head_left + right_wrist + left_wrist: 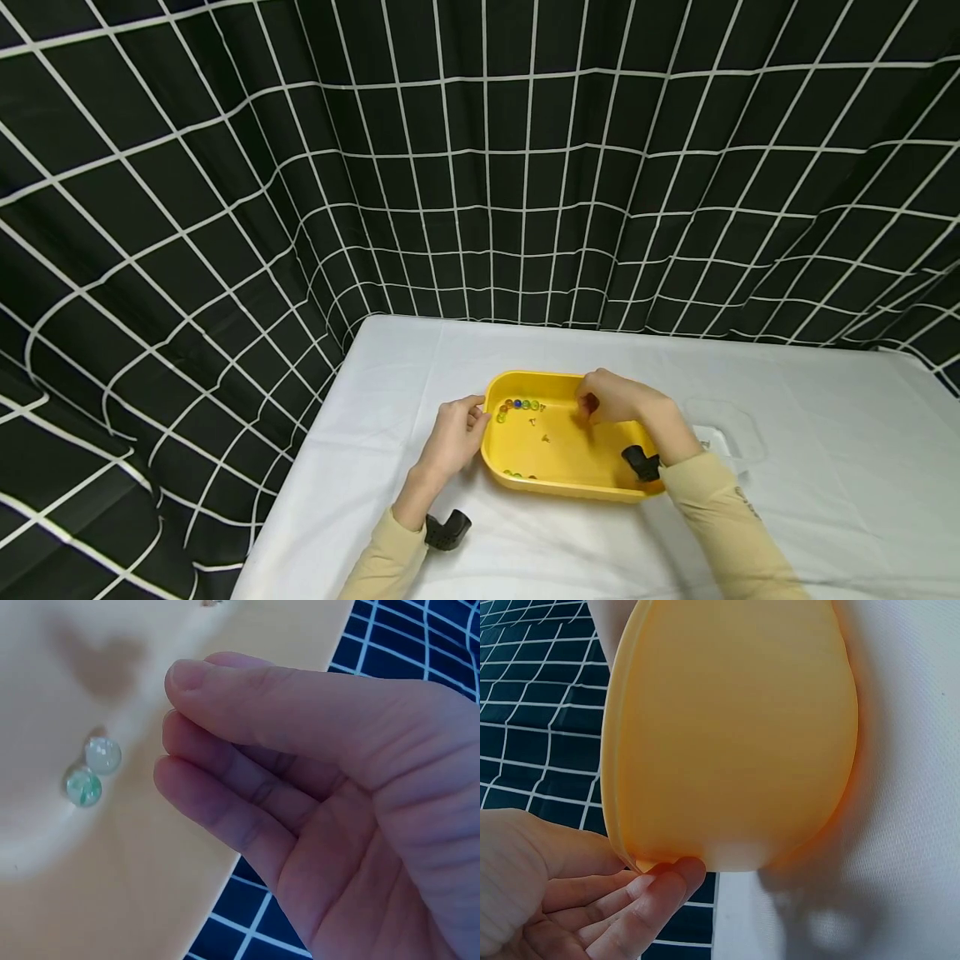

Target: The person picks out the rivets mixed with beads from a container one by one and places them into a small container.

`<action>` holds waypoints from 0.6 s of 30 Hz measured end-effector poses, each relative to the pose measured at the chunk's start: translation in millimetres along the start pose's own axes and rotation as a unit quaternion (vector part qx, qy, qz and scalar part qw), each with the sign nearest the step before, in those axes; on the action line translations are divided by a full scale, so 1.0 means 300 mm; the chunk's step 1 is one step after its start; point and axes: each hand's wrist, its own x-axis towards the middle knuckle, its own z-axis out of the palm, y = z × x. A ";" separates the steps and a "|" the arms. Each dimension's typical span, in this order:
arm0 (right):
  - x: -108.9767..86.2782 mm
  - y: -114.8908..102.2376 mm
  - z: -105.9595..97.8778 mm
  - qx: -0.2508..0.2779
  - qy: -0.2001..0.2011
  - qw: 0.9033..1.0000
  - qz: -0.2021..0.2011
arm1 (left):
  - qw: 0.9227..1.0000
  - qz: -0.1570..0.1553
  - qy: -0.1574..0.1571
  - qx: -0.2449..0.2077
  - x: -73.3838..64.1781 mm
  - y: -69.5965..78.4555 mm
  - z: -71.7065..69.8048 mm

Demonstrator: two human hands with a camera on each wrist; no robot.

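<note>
My left hand (454,437) pinches the left end of a yellow plastic tub (600,493), thumb at the rim and fingertips against its outer wall (735,735). Over the tub's right half hovers my right hand (615,398), fingers loosely bent and thumb tip near the forefinger. Nothing shows between its fingers (206,799). A curved row of coloured glass marbles, one of them blue (517,403), lies at the tub's left end. Small gold-coloured metal pieces (545,438) are scattered beside them. The right wrist view has a green-streaked marble (84,787) touching a clear one (103,755).
A clear plastic box (716,439) stands right of the tub, partly behind my right forearm, with a transparent lid-like piece (753,421) by it. More marbles (517,476) sit along the tub's near wall. White cloth (840,467) covers the table; a black gridded curtain (525,183) hangs behind.
</note>
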 end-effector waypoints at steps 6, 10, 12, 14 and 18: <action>-0.025 0.007 -0.019 0.002 0.005 1.000 -0.001 | 1.000 0.002 0.000 0.000 0.000 -0.005 0.002; -0.043 0.016 -0.031 0.006 0.013 1.000 -0.009 | 1.000 0.004 0.002 -0.004 -0.001 -0.006 0.003; -0.052 0.021 -0.035 0.005 0.018 1.000 -0.012 | 1.000 0.003 0.002 -0.005 -0.001 -0.006 0.004; -0.062 0.026 -0.039 0.004 0.022 1.000 -0.013 | 1.000 0.000 0.003 -0.003 -0.001 -0.005 0.004; -0.082 0.037 -0.046 0.002 0.030 0.999 -0.009 | 1.000 -0.002 0.005 0.002 0.000 -0.006 0.006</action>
